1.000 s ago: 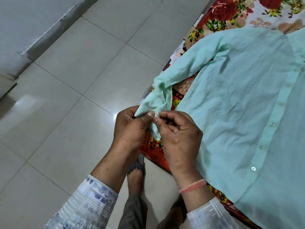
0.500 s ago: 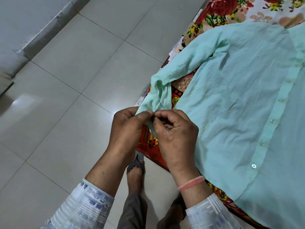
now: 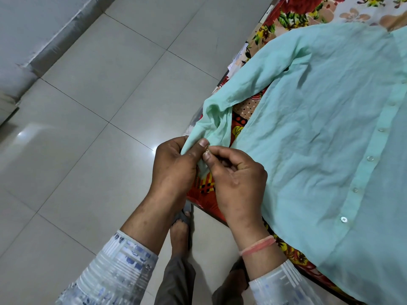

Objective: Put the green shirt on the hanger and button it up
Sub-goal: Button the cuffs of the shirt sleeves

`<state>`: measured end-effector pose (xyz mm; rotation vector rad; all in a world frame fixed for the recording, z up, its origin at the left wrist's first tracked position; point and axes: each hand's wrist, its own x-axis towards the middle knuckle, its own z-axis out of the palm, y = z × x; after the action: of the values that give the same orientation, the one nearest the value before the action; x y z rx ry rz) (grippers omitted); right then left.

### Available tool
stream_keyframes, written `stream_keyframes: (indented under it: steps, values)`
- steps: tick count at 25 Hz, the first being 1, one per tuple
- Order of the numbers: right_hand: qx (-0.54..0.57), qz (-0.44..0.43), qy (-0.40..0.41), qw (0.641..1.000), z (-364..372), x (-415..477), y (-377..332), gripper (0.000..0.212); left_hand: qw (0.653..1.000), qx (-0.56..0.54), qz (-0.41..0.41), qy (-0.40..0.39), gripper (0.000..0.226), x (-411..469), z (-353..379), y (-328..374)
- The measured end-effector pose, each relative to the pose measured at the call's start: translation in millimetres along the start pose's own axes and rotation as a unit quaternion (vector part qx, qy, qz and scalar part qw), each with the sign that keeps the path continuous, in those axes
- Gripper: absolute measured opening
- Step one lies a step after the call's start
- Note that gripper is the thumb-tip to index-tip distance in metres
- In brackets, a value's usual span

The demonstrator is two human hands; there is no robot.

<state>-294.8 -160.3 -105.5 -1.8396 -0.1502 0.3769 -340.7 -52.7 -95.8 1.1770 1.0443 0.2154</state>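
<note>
Sleeves of pale patterned cloth frame the bottom edge, and from them the left hand (image 3: 174, 168) and the right hand (image 3: 236, 181) meet just off the near edge of the bed (image 3: 290, 12), above the tiled floor (image 3: 92, 133). Both hands are closed in a pinch on the cuff (image 3: 203, 166) at the end of the green shirt's sleeve, thumbs nearly touching; the cuff is mostly hidden between the fingers, so whether a button is there cannot be made out. A pink band (image 3: 257, 245) circles the right wrist. From the hands the sleeve runs up and away to the right toward the shoulder, bent partway along. The green shirt (image 3: 319, 133) lies flat on the floral bedsheet, right of the hands, its long axis running from bottom right to top right; the button placket (image 3: 370, 158) follows that line. The shirt's right half and hem are cut off by the frame.
</note>
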Motion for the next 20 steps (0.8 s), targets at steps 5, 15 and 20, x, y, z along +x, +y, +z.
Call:
stream_keyframes:
  steps: [5,15,20]
  values:
    - [0.338,0.347,-0.154,0.861,-15.6,19.2,-22.4,0.010,0.998,-0.036,0.012,-0.052,0.008,-7.4,-11.1,-1.9]
    - [0.302,0.311,-0.086,0.897,-10.3,23.8,-17.7,0.027,0.988,-0.002,0.032,-0.151,0.029,9.4,-35.5,14.3]
    - [0.369,0.292,-0.151,0.870,-16.0,30.2,-21.7,0.055,0.992,-0.022,-0.001,-0.127,0.029,17.5,-35.1,16.5]
